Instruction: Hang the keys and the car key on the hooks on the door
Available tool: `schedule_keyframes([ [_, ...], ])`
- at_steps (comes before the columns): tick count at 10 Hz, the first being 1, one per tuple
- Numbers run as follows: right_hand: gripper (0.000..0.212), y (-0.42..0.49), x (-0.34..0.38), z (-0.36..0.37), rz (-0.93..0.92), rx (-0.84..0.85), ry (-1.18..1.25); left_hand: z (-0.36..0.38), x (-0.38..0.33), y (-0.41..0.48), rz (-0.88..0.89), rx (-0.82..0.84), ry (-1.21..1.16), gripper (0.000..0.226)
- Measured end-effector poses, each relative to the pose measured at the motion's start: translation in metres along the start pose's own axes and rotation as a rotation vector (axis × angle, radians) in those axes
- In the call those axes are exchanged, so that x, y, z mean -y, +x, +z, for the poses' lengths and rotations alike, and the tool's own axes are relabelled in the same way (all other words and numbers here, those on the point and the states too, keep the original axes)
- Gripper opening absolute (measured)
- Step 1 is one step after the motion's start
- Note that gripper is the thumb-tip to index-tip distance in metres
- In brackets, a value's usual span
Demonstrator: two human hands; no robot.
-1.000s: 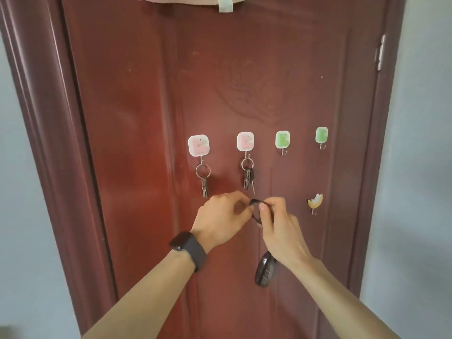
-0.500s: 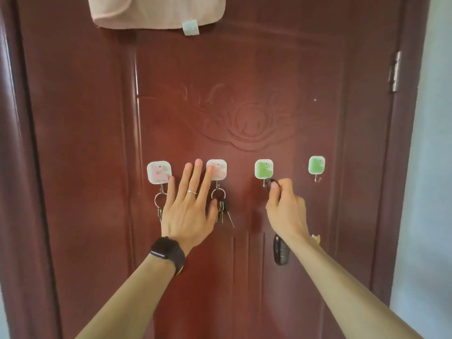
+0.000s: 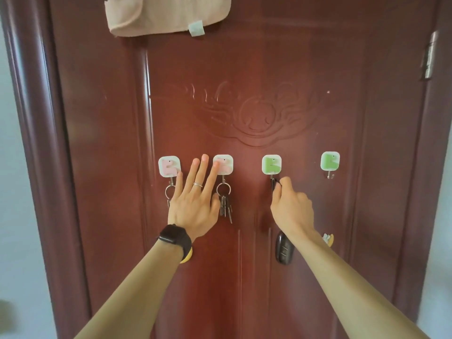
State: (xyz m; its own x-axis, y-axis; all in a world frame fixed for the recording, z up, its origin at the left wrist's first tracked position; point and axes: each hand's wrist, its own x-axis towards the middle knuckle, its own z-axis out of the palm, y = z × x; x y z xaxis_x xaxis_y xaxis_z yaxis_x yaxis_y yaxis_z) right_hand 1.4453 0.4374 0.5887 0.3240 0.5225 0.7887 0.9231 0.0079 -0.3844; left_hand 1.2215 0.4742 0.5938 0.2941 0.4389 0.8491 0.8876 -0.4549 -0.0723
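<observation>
Four square hooks sit in a row on the red door (image 3: 269, 69). A key ring (image 3: 169, 192) hangs from the left pink hook (image 3: 169, 166), partly behind my left hand (image 3: 195, 204), which lies flat and open on the door. A bunch of keys (image 3: 225, 204) hangs from the second pink hook (image 3: 223, 165). My right hand (image 3: 291, 206) pinches the car key's dark strap right under the first green hook (image 3: 271, 164). The black car key (image 3: 283, 249) dangles below my wrist. The far green hook (image 3: 330, 161) is bare.
A pink towel (image 3: 168, 13) hangs at the top of the door. A small yellow and white hook (image 3: 327, 239) peeks out beside my right forearm. A hinge (image 3: 428, 57) sits on the right frame. Pale walls flank the door on both sides.
A second ago both hands worked the car key's strap below the hooks. My right hand has since lifted it to the first green hook, and my left hand has spread flat on the door.
</observation>
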Motion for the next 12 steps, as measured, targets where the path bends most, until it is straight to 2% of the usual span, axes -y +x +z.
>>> schedule_keyframes([
  [2, 0.015, -0.014, -0.007, 0.003, -0.05, 0.001, 0.032, 0.005, -0.002, 0.0, -0.029, -0.003, -0.07, 0.064],
  [4, 0.016, -0.025, -0.009, 0.009, -0.029, 0.002, 0.132, 0.014, -0.001, 0.001, -0.03, -0.01, -0.018, 0.074],
  [5, 0.03, -0.028, -0.01, 0.011, -0.041, -0.056, 0.195, 0.018, -0.001, 0.002, -0.029, -0.026, -0.004, 0.076],
  [7, 0.058, -0.048, -0.017, 0.028, -0.125, -0.113, 0.06, 0.023, 0.001, 0.002, -0.021, -0.028, 0.003, 0.076],
  [9, 0.05, -0.061, -0.03, 0.05, -0.175, -0.152, 0.002, 0.029, 0.0, 0.002, -0.011, -0.048, 0.039, 0.084],
  [11, 0.049, -0.062, -0.038, 0.046, -0.213, -0.123, -0.028, 0.029, 0.0, 0.002, -0.006, -0.072, 0.019, 0.08],
  [12, 0.054, -0.058, -0.026, 0.025, -0.136, -0.062, 0.077, 0.028, 0.002, 0.002, -0.016, -0.067, -0.019, 0.079],
])
